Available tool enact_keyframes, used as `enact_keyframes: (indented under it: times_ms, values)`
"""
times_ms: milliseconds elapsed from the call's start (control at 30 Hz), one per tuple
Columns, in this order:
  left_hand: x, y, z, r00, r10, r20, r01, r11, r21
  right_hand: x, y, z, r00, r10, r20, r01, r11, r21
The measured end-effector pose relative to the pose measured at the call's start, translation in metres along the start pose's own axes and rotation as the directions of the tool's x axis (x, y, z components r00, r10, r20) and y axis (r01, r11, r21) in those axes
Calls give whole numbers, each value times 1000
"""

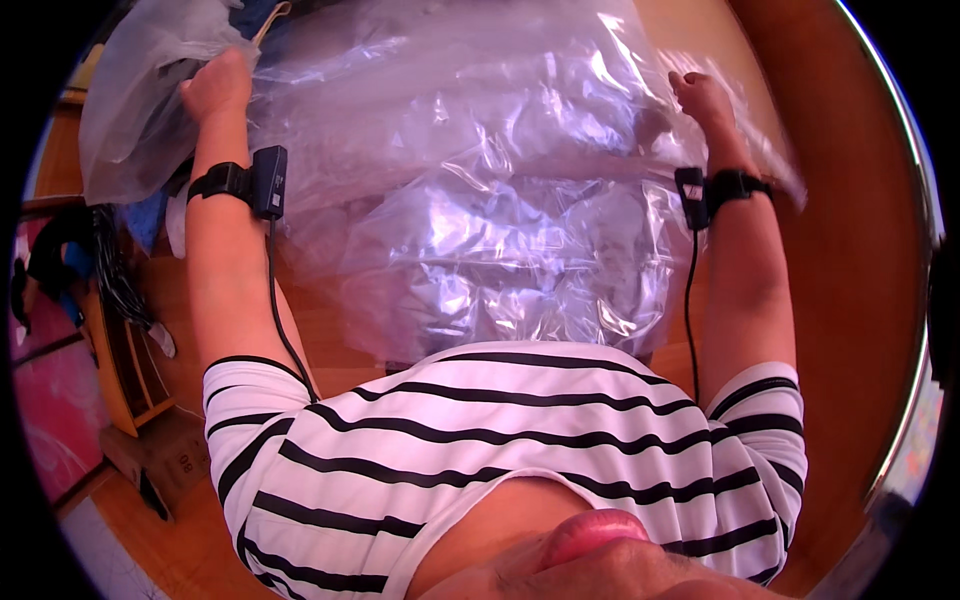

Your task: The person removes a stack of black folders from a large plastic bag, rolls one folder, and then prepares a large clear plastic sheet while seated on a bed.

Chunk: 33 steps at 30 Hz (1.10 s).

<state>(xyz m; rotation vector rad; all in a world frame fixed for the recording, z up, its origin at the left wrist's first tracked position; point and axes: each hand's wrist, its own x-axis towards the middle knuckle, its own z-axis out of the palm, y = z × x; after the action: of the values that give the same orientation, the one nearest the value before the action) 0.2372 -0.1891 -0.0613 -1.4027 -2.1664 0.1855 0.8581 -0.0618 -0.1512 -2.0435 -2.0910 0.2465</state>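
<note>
A large, clear plastic sheet [470, 130] is spread between my two raised arms, its creased lower part hanging down in front of my chest. At the upper left, my left hand [219, 85] is closed in a fist on the sheet, with a cloudy, bunched plastic piece [140, 130] beside it. On the other side my right hand [702, 98] has its fingers curled tight around the sheet's right part. Whether the sheet is one layer or a bag I cannot tell. Each wrist carries a black strap with a small cabled box.
Brown wooden surface [840, 300] extends along the right, bounded by a shiny curved edge. At the lower left stand a cardboard box [165, 455] and a wooden frame [125, 370]. Dark striped material [118, 260] hangs above them. Blue material shows behind the plastic at the upper left.
</note>
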Motion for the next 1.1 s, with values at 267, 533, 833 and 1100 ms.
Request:
enact_keyframes:
  times_ms: [267,533,833,1100]
  values:
    - [-4,-8,4,990,62,-126,-32,973,228,33,33,24,987,30,158,5,976,-216]
    - [-31,-57,-7,737,97,-669,-136,991,-6,-18,61,76,998,-57,-28,61,978,200]
    - [-272,92,-21,773,633,-47,-452,496,-741,-185,128,79,952,223,-209,-168,953,253]
    - [-289,113,-27,850,464,-250,-495,543,-678,-272,131,92,756,501,423,-623,348,701]
